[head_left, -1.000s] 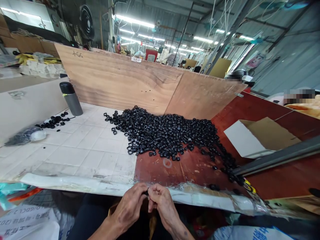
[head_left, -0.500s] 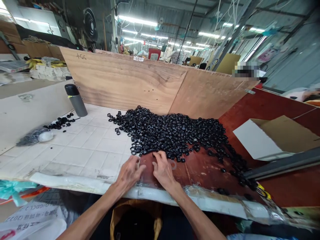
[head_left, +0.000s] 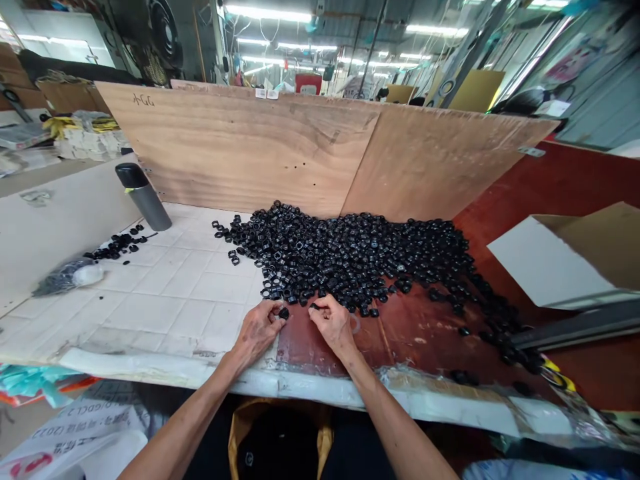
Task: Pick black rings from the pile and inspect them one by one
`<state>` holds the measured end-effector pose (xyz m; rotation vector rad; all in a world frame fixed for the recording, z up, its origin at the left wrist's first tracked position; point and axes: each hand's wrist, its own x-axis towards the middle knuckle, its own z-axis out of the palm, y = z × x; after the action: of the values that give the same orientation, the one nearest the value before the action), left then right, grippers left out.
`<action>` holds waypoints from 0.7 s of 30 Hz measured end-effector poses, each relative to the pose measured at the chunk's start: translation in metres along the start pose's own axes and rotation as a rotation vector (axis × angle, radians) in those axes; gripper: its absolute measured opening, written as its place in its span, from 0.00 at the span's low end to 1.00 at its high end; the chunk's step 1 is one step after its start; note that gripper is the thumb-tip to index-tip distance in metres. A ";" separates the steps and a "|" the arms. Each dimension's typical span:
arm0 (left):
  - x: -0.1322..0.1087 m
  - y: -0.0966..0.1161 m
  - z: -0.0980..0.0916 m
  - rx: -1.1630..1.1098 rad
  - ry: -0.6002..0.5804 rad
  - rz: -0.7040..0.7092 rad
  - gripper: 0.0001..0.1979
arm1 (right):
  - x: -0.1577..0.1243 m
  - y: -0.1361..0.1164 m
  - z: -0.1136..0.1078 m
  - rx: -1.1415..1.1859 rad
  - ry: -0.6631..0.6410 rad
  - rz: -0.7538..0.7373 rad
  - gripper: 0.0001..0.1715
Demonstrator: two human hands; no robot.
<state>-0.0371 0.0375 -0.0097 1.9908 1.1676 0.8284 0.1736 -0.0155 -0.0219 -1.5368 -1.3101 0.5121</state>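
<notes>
A broad pile of small black ring-shaped parts (head_left: 340,257) lies across the middle of the table against the wooden board. At its near edge, my left hand (head_left: 260,327) pinches one small black part (head_left: 284,313) between thumb and fingers. My right hand (head_left: 334,325) is beside it, a short gap away, with thumb and forefinger closed on another small black part (head_left: 314,307). Below the table edge, an open yellow-rimmed bag (head_left: 239,433) with a dark inside sits between my legs.
A grey bottle with a black cap (head_left: 145,197) stands at the left, near loose black pieces (head_left: 117,245) and a clear plastic bag (head_left: 65,277). A wooden board (head_left: 240,150) closes the back. An open cardboard box (head_left: 550,263) and a grey metal bar (head_left: 575,323) are at the right.
Both hands have gone from loosely opened fingers to pinches, each on a black part. The view has shifted slightly.
</notes>
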 end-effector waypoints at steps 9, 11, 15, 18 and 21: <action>0.004 0.009 0.004 0.036 -0.073 0.112 0.13 | 0.000 -0.008 0.007 0.331 -0.312 0.121 0.15; 0.004 0.010 0.006 -0.093 -0.096 0.093 0.10 | -0.001 -0.010 0.008 0.312 -0.342 0.112 0.13; 0.003 0.008 0.011 -0.378 -0.080 0.069 0.07 | -0.001 -0.014 0.009 0.354 -0.346 0.098 0.12; 0.002 0.007 0.015 -0.461 -0.131 -0.042 0.10 | 0.000 -0.017 0.008 0.423 -0.347 0.150 0.13; 0.001 0.009 0.015 -0.454 -0.162 -0.108 0.13 | 0.002 -0.018 0.005 0.541 -0.357 0.260 0.16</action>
<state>-0.0207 0.0315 -0.0108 1.5764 0.8905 0.7794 0.1615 -0.0134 -0.0077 -1.1899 -1.1044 1.2437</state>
